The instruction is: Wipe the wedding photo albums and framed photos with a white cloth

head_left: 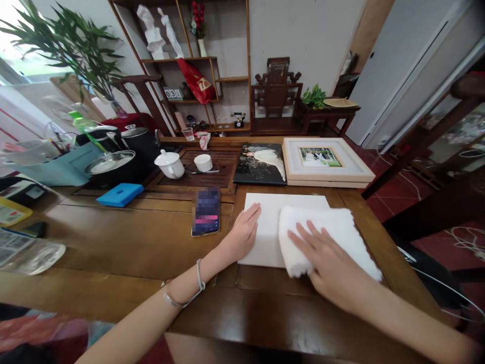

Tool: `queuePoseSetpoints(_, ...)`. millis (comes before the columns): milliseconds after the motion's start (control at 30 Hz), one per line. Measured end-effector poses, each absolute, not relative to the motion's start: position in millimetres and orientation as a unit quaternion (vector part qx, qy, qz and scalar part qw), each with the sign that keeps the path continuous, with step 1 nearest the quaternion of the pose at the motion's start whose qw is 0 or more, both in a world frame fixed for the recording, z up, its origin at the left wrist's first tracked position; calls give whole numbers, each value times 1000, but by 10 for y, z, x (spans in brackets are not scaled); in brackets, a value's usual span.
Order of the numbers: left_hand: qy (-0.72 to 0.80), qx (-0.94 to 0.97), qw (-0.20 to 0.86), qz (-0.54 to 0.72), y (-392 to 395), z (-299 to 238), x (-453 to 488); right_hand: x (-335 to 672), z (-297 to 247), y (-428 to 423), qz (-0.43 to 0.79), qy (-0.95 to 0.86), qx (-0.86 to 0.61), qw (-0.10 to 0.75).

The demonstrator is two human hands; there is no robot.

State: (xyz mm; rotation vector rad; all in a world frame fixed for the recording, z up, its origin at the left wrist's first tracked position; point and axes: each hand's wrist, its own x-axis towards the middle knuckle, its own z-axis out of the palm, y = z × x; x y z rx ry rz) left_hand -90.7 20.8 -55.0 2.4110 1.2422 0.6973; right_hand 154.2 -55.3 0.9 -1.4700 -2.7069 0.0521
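A: From where I stand, where is the white board?

B: Centre right: flat on the table, directly before the person. A white cloth covers its right part and runs past its edge onto the wood.

A: And the left hand?

B: Laid at the board's left edge, fingers straight and close together, pinching nothing that I can see; presumably this keeps the board from sliding.

A: The right hand?

B: Palm down on the cloth, fingers spread. The flat posture probably shares pressure evenly; how hard it presses, I cannot tell.

A: The surrounding items?

B: Beyond the board, a black print lies beside a framed photo, perhaps put there to leave working room. Left of the board, the phone lies face up, apparently within easy view.
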Motion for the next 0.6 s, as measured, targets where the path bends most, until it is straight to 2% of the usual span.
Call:
queuePoseSetpoints(100,438,847,167,249,209,-563,-908,1570,43,-1056,-7,-913,-406,41)
queuePoseSetpoints(200,440,846,163,252,211,-573,-908,1583,55,-1142,0,-921,-389,34)
queuePoseSetpoints(433,445,845,167,245,211,-556,-896,1475,16,-220,19,-868,-494,43)
queuePoseSetpoints(600,433,846,167,262,232,-583,-901,1084,228,179,27,-857,-514,-4)
